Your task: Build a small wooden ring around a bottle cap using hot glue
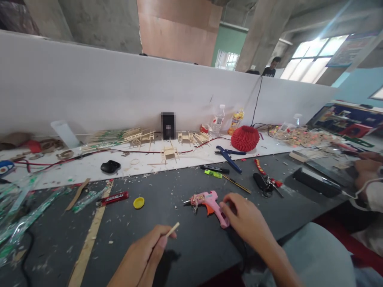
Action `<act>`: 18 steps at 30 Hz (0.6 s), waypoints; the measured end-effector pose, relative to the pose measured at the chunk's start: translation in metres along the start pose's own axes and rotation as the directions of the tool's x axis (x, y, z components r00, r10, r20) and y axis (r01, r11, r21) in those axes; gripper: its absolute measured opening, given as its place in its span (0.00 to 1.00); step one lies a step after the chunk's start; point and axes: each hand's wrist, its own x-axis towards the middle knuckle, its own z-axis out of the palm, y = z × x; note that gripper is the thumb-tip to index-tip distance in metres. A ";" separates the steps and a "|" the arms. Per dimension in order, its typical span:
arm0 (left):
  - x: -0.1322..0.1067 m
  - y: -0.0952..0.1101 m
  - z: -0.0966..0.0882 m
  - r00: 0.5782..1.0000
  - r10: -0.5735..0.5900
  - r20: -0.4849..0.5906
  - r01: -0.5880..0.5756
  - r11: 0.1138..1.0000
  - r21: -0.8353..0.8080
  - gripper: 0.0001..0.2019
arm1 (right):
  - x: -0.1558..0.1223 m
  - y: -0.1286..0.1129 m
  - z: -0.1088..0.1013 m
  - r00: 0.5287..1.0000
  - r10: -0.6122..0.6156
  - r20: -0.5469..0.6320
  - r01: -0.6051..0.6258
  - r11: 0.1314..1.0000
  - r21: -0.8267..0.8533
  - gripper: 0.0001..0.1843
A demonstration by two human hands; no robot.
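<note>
My left hand is closed, pinching a short pale wooden stick between thumb and finger above the grey tabletop. A pink hot glue gun with an orange trigger lies on its side, nozzle to the left. Dried glue and bits cling around its front. Beside its handle is my right hand, fingers curved and apart, the fingertips at the handle's edge. Whether they touch it I cannot tell. Most of the handle stays uncovered. Behind stand small wooden chair-like models, made of sticks.
Blue cutting pliers, a green highlighter, keys and a red folded-paper vase lie beyond the glue gun. To the left are a yellow lid, a red utility knife and plastic wrappers. Another person's hands are at right.
</note>
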 end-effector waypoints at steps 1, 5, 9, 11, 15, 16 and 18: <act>0.001 0.002 -0.002 0.998 -0.054 0.014 0.055 0.997 -0.052 0.21 | 0.009 0.015 -0.001 1.000 0.008 -0.022 -0.009 1.000 -0.024 0.09; 0.007 0.004 -0.008 0.984 -0.179 0.000 0.177 0.973 -0.150 0.25 | 0.056 0.063 -0.016 0.995 -0.001 -0.096 -0.012 0.991 -0.136 0.09; 0.008 0.003 -0.010 0.977 -0.212 -0.002 0.209 0.962 -0.173 0.25 | 0.095 0.071 -0.024 0.991 -0.135 -0.022 0.129 0.975 -0.178 0.13; 0.008 0.003 -0.010 0.976 -0.216 0.041 0.220 0.960 -0.172 0.25 | 0.108 0.065 -0.022 0.981 -0.196 0.008 0.193 0.962 -0.193 0.14; 0.009 0.001 -0.012 0.974 -0.213 0.078 0.223 0.962 -0.158 0.25 | 0.139 0.063 -0.022 0.984 -0.179 -0.009 0.172 0.954 -0.245 0.16; 0.009 0.001 -0.013 0.974 -0.216 0.074 0.225 0.962 -0.154 0.25 | 0.149 0.067 -0.024 0.988 -0.154 -0.017 0.144 0.955 -0.259 0.16; 0.010 0.001 -0.015 0.973 -0.222 0.061 0.229 0.961 -0.152 0.25 | 0.170 0.078 -0.031 0.995 -0.096 -0.023 0.086 0.956 -0.282 0.17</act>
